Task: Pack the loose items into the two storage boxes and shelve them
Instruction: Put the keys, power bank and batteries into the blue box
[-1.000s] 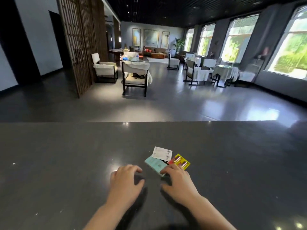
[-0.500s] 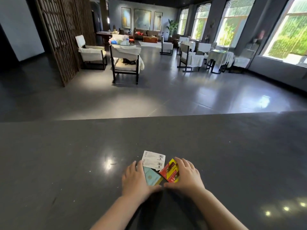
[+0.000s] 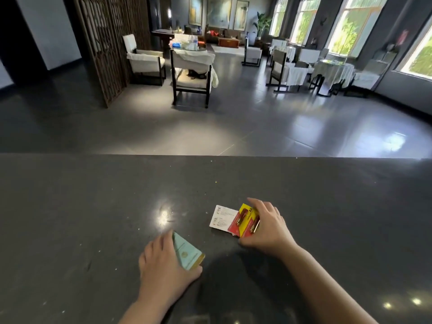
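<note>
Dark speckled stone counter [image 3: 93,218], polished, glare spot near centre. Three loose items, all flat on it:

- Mint-green card packet with gold end [image 3: 189,254] — near edge, gripped by left hand [image 3: 163,265]; fingers curled over its far long side, thumb under the gold end.
- Red-and-yellow AA battery blister pack [image 3: 245,220] — pinched by right hand [image 3: 268,226]; forefinger on the top edge, thumb at the bottom corner, remaining fingers curved over the right side.
- White printed card [image 3: 221,217] — not held, just left of the battery pack, its right edge tucked under it.

Storage boxes and shelf: not in view.

Step in hand, as judged: lifting two items off the counter. Advised: tip each up on a long edge for a firm pinch, thin items lying flush on slick stone. Keep the blister pack clear of the white card on lifting, so as not to drag it. Return for the card — last loose piece.
</note>
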{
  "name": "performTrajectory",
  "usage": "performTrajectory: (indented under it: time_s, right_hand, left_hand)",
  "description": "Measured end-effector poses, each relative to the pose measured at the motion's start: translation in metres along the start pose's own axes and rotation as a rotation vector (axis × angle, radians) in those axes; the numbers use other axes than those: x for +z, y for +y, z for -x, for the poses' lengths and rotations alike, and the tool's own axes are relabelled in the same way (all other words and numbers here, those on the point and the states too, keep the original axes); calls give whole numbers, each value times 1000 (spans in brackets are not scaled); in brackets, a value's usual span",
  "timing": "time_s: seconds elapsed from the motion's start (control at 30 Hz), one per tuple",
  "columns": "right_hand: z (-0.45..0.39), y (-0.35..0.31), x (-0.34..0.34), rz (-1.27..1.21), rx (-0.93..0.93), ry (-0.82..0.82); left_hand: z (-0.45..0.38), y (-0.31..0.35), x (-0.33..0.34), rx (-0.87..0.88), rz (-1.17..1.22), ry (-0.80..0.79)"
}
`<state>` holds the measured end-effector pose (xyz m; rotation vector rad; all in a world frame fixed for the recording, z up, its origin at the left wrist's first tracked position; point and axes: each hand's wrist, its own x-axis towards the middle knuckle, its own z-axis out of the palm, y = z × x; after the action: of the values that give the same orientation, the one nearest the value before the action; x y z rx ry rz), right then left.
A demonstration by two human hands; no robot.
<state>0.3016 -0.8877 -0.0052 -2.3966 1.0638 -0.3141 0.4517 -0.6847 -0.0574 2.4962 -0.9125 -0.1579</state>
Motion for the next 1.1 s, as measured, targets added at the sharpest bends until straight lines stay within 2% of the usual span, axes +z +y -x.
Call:
performTrajectory:
  time_s: [0.1, 0.2, 0.47, 0.6, 0.7, 0.87, 1.1]
  right_hand:
    - [-13, -19, 15, -16, -97, -89]
    - [-20, -25, 27, 13, -79, -151]
    - [31, -35, 41, 21, 79, -43]
    - [68, -37, 44, -2, 5, -3]
    - [63, -36, 31, -35, -46, 24]
    - [28, -41, 21, 54, -82, -28]
    - [-1, -37, 34, 138, -81, -188]
  left_hand:
    - [3, -10, -9, -16, 34, 3]
    - [5, -15, -13, -8, 17, -13]
    - [12, -14, -15, 1, 14, 18]
    - [15, -15, -18, -34, -8, 16]
    - [17, -17, -20, -48, 13, 26]
    - [16, -12, -24, -26, 18, 27]
    - [11, -13, -24, -2, 20, 14]
